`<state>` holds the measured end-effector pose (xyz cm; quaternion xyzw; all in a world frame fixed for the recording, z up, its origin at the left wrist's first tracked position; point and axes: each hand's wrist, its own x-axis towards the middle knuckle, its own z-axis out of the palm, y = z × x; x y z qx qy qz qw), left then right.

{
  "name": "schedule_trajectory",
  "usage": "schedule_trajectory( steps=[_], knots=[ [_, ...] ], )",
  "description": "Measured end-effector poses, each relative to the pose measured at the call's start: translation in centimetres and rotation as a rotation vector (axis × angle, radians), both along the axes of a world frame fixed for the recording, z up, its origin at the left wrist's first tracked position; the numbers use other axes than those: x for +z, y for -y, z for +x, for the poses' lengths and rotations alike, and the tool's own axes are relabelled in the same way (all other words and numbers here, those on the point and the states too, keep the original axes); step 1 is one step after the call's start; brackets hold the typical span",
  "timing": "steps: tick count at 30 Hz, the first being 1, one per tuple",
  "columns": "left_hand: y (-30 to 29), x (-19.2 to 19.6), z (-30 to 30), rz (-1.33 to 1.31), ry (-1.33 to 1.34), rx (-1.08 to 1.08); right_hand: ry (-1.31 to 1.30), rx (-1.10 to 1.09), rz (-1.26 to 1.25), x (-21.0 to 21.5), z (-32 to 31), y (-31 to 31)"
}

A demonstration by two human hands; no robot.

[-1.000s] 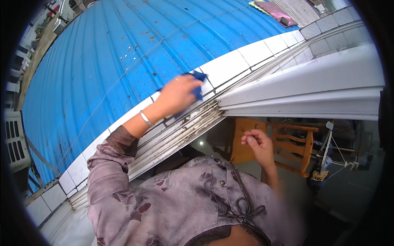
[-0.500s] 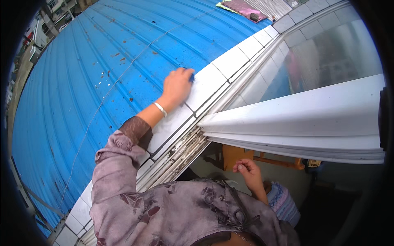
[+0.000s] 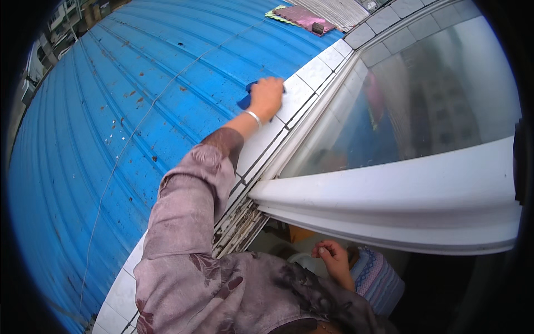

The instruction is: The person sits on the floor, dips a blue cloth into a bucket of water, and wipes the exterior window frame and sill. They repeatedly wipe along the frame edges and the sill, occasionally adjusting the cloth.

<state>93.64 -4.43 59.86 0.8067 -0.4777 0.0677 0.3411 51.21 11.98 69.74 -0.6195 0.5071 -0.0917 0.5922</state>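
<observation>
My left hand [image 3: 266,96] reaches out through the window and presses down on the white tiled ledge [image 3: 297,92]. Its fingers are closed over a dark blue cloth [image 3: 244,102], whose edge sticks out on the left, over the blue metal roof. A pale bracelet circles that wrist. Lower right, inside the window, my right hand [image 3: 335,259] is held near my body with its fingers curled in, and I see nothing in it.
A ribbed blue metal roof [image 3: 161,128] with a thin wire slopes away left of the ledge. On the right the white-framed window sash [image 3: 384,192] juts across. Its dirty track [image 3: 239,225] lies under my left arm. A patterned cloth [image 3: 378,281] is beside my right forearm.
My left hand has moved farther out and to the right along the ledge with the cloth, showing more blue. The view has shifted with my body. My right hand stays curled near me.
</observation>
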Motion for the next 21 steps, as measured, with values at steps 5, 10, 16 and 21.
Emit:
schedule_trajectory(
  steps=[5, 10, 16, 21],
  knots=[
    [5.6, -2.5, -3.9, -0.052, 0.182, -0.419, -0.217, 0.097, -0.139, -1.8, -3.1, 0.6],
    [11.8, -2.2, -2.9, 0.099, 0.288, -0.575, -0.086, -0.138, -0.042, -1.3, -3.5, 0.2],
    [16.4, -2.1, -1.2, 0.249, 0.157, -0.160, -0.154, -0.139, -0.124, -1.6, -5.1, 1.6],
    [13.1, -3.0, 0.1, 0.196, 0.073, -0.025, -0.149, -0.191, -0.097, -1.5, -5.7, -0.1]
  ],
)
